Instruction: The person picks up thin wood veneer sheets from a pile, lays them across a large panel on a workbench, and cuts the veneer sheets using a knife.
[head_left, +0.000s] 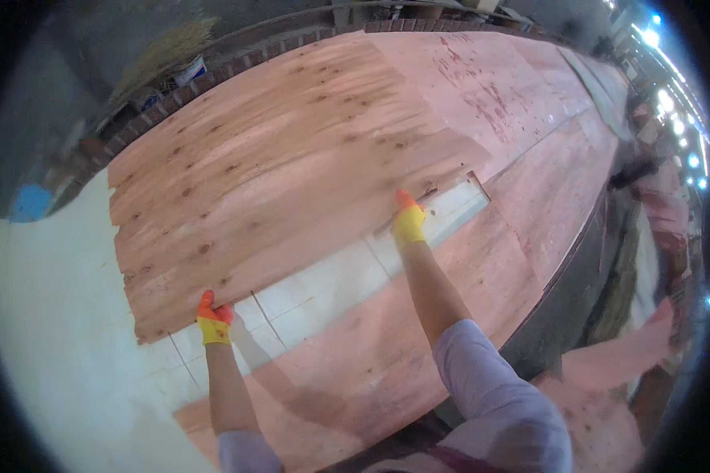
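A large brown wood veneer sheet (284,173), dotted with dark knots, spreads over the far side of the work surface. At its near edge, toward the left corner, my left hand (214,322) in a yellow and orange glove is closed on the sheet. My right hand (409,221), gloved the same way, grips that edge farther right, by a small dark split. Some fingers are hidden at the edge. Between this sheet and a pinkish veneer sheet (386,339) nearer me, a strip of white board (323,288) with thin dark lines shows.
More pinkish veneer (497,87), marked with reddish flakes, covers the far right. A white surface (55,315) lies at the left. Along the far edge runs a row of bricks (252,57), with a blue object (31,203) at its left end. Loose veneer pieces (615,355) lie at the right.
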The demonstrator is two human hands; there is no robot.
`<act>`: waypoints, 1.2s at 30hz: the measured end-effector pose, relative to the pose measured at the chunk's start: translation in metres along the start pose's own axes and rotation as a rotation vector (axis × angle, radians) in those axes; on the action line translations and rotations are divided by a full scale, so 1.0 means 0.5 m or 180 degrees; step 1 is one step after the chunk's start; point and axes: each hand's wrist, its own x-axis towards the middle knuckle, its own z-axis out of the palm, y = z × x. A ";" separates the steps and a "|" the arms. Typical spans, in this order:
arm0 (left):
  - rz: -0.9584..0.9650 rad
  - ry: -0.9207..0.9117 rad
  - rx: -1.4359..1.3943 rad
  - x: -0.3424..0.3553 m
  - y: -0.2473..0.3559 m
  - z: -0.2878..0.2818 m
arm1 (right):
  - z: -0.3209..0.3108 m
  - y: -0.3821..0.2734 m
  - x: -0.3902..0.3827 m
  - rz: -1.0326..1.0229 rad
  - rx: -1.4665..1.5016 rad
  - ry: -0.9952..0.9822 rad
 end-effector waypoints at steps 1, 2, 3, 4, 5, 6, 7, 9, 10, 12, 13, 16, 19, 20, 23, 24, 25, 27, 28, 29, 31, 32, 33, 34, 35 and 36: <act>0.0085 -0.0211 0.0021 -0.009 -0.012 0.013 | -0.012 0.021 0.017 -0.0019 0.0030 0.0028; 0.0061 -0.0241 0.0047 -0.017 -0.017 0.027 | -0.031 0.047 0.042 0.0019 0.0460 -0.0209; 0.0059 -0.0302 -0.0039 -0.027 -0.023 0.034 | -0.057 0.073 0.065 0.0067 0.0884 -0.0444; 0.0080 -0.0325 -0.0131 -0.049 -0.022 0.038 | -0.069 0.075 0.072 0.0096 0.0881 -0.0422; 0.0078 -0.0306 -0.0099 -0.070 -0.026 0.046 | -0.079 0.072 0.085 0.0014 0.0671 -0.0377; 0.0139 -0.0396 -0.0082 -0.095 -0.025 0.054 | -0.082 0.074 0.086 -0.0052 0.0470 -0.0352; 0.0230 -0.0482 -0.0090 -0.106 -0.025 0.060 | -0.071 0.054 0.052 -0.0036 0.0212 -0.0478; 0.0328 -0.0531 -0.0153 -0.104 -0.036 0.058 | -0.059 0.039 0.032 -0.0105 0.0140 -0.0391; 0.0373 -0.0579 -0.0221 -0.106 -0.040 0.055 | -0.066 0.035 0.030 -0.0203 0.0044 -0.0267; 0.0334 -0.0497 -0.0172 -0.101 -0.036 0.048 | -0.095 0.045 0.055 0.0092 -0.0333 -0.0215; 0.0213 -0.0467 -0.0277 -0.093 -0.031 0.044 | -0.104 0.056 0.060 -0.0173 -0.0348 -0.0264; -0.0136 -0.0148 -0.0393 -0.054 0.013 0.025 | -0.063 0.054 0.005 -0.0409 -0.0467 -0.0421; -0.0391 -0.0199 -0.0191 -0.097 -0.008 0.099 | -0.089 0.068 0.064 -0.0076 -0.0757 -0.0233; -0.0331 -0.0501 0.0027 -0.125 -0.001 0.112 | -0.093 0.067 0.065 -0.0246 -0.0717 -0.0504; 0.1213 -0.0675 0.1840 0.076 -0.104 -0.097 | -0.123 0.044 0.106 -0.0081 -0.0376 -0.0635; 0.0981 -0.0510 0.1487 0.074 -0.129 -0.090 | -0.142 0.025 0.098 0.0151 -0.0017 -0.1225; 0.0800 -0.0321 0.1119 0.069 -0.137 -0.097 | -0.126 -0.008 0.042 0.0721 -0.0145 -0.1722; 0.0949 -0.0506 0.1327 0.109 -0.187 -0.114 | -0.136 -0.029 -0.024 0.0916 -0.0323 -0.1381; 0.0712 -0.0468 0.1629 0.127 -0.190 -0.146 | -0.149 0.003 -0.076 0.0704 -0.0616 -0.1212; 0.0714 -0.0515 0.1873 0.126 -0.113 -0.116 | -0.115 0.000 -0.162 0.0414 -0.0742 -0.1245; 0.1268 -0.0393 0.1680 0.087 -0.058 -0.094 | -0.121 0.051 -0.353 0.0554 -0.1075 -0.1448; 0.1218 -0.0390 0.1649 0.048 -0.016 -0.070 | -0.187 0.077 -0.415 0.0383 -0.1256 -0.1715; -0.0234 -0.0783 0.2420 -0.010 0.040 -0.029 | -0.240 0.079 -0.513 0.0369 -0.1281 -0.1508; -0.1683 -0.1153 0.3119 -0.061 0.110 -0.014 | -0.255 0.062 -0.642 0.0325 -0.1674 -0.1371; -0.1655 -0.1168 0.3078 -0.106 0.173 -0.023 | -0.337 0.077 -0.717 0.0149 -0.1637 -0.1614; -0.0745 -0.1750 0.3933 -0.153 0.243 -0.039 | -0.368 0.074 -0.810 0.0363 -0.1847 -0.1365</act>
